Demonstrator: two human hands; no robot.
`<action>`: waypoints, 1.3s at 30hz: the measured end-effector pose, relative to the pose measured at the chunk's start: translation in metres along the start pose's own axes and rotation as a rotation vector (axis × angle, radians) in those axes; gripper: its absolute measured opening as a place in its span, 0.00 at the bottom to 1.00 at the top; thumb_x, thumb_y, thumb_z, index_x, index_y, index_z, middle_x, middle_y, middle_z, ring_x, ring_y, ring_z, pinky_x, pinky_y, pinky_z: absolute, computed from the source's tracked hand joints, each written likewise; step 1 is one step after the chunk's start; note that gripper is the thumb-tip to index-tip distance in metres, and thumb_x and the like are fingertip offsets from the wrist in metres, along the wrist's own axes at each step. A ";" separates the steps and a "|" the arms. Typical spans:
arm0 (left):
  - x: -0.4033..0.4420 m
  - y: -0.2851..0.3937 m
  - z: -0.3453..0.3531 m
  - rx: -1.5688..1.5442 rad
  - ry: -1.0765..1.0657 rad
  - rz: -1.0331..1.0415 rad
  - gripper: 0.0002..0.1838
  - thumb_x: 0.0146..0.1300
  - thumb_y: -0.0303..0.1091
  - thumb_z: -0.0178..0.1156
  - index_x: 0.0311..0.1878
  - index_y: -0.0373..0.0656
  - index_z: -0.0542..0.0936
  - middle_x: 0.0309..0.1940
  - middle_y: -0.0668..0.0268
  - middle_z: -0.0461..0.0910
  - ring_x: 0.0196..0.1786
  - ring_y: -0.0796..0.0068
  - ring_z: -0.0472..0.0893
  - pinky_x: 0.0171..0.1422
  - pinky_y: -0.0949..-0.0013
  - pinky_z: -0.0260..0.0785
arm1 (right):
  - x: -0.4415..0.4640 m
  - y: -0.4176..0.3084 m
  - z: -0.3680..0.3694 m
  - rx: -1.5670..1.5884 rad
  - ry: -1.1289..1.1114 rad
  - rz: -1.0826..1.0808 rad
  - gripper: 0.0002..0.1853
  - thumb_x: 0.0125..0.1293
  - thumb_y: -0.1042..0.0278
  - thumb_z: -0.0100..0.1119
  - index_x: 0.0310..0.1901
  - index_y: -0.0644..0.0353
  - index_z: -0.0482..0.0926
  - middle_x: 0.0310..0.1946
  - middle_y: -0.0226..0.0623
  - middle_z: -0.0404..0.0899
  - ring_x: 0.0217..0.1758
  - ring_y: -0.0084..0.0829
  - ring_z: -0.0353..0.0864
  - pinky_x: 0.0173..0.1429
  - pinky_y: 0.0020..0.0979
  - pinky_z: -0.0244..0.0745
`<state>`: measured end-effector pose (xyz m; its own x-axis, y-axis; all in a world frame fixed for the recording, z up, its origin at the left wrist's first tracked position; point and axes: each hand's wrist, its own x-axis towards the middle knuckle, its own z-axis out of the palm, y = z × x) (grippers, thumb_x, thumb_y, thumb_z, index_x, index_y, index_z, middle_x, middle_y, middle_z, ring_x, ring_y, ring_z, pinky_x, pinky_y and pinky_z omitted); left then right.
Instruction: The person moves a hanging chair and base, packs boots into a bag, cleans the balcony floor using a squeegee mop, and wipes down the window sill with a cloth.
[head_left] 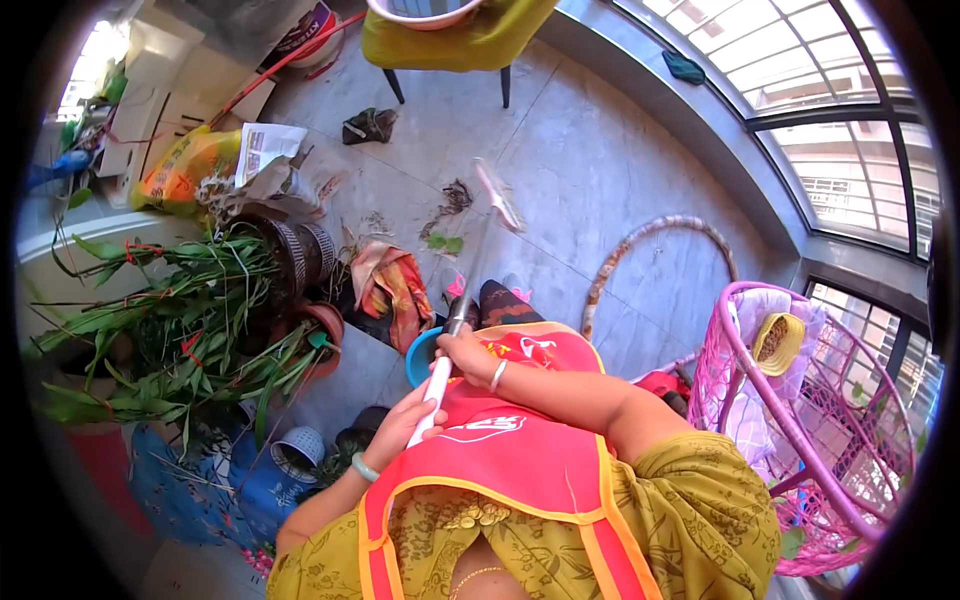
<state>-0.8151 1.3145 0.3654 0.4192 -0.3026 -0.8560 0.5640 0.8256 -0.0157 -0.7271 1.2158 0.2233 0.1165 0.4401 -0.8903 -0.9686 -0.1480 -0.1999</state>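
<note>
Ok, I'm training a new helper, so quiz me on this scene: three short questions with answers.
1. True or false: the right hand grips the brush nearer its head than the left hand does.
2. The apron is mainly: a) blue, b) red, c) green.
3. What ring-shaped thing is on the floor to the right of the brush?

Key: 1. True. 2. b. 3. A hoop.

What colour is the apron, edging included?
The apron is pinkish red with yellow-orange edging, seen best in the head view.
</note>
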 end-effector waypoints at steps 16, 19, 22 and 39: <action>0.208 -0.071 0.100 0.323 0.053 -0.230 0.14 0.57 0.26 0.50 0.48 0.41 0.65 0.27 0.65 0.73 0.20 0.80 0.72 0.20 0.80 0.66 | 0.016 -0.002 -0.243 0.415 0.179 0.040 0.05 0.58 0.73 0.46 0.25 0.60 0.68 0.17 0.31 0.66 0.21 0.28 0.69 0.26 0.31 0.71; 0.191 -0.046 0.069 0.147 0.085 -0.213 0.16 0.56 0.26 0.52 0.49 0.42 0.65 0.28 0.65 0.73 0.21 0.81 0.71 0.19 0.81 0.63 | 0.058 0.008 -0.228 0.389 0.116 0.179 0.05 0.58 0.75 0.46 0.25 0.62 0.67 0.17 0.33 0.66 0.21 0.28 0.70 0.27 0.34 0.73; 0.161 -0.005 0.021 0.053 0.083 -0.193 0.17 0.57 0.26 0.51 0.51 0.44 0.65 0.29 0.66 0.72 0.21 0.84 0.69 0.18 0.82 0.59 | 0.080 0.000 -0.157 0.284 0.230 0.153 0.03 0.59 0.76 0.43 0.28 0.63 0.65 0.18 0.36 0.67 0.22 0.31 0.71 0.30 0.36 0.74; -0.058 0.171 -0.131 -0.274 0.233 0.125 0.23 0.59 0.25 0.49 0.60 0.47 0.63 0.29 0.65 0.70 0.20 0.83 0.67 0.19 0.81 0.57 | 0.168 0.008 0.215 -0.025 -0.229 0.340 0.02 0.58 0.76 0.44 0.32 0.62 0.68 0.20 0.35 0.69 0.22 0.34 0.76 0.30 0.38 0.79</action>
<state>-0.8358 1.5352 0.3445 0.2817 -0.1010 -0.9542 0.2943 0.9556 -0.0143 -0.7631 1.4793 0.1603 -0.2642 0.5477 -0.7939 -0.9374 -0.3394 0.0779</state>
